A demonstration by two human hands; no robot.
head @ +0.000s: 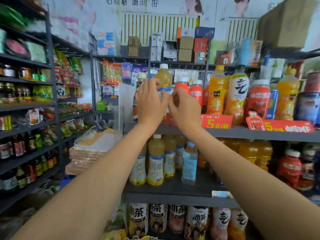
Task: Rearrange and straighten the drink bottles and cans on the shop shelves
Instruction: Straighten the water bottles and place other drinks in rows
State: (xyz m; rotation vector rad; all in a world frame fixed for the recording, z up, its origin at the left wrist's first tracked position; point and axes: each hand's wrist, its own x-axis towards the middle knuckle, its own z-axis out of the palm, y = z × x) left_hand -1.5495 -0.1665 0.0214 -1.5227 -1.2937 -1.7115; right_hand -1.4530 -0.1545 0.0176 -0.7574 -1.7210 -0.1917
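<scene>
A pale yellow juice bottle [164,78] with a white cap stands at the left of the upper drinks shelf [242,132]. My left hand [150,101] grips it around its blue-and-white label. My right hand [185,108] is just right of that bottle, in front of a red bottle [181,85]; its fingers are curled and nothing shows between them. A brown bottle [141,78] stands behind my left hand, mostly hidden. Further right on the same shelf are a red bottle [196,92], orange juice bottles [217,90] and a tea bottle [238,94].
The middle shelf [173,193] holds yellow bottles [155,161], a light blue bottle [189,163] and orange ones. Tea bottles [197,220] fill the shelf below. Red price tags [216,122] hang on the upper shelf edge. Snack and sauce racks [26,104] stand on the left.
</scene>
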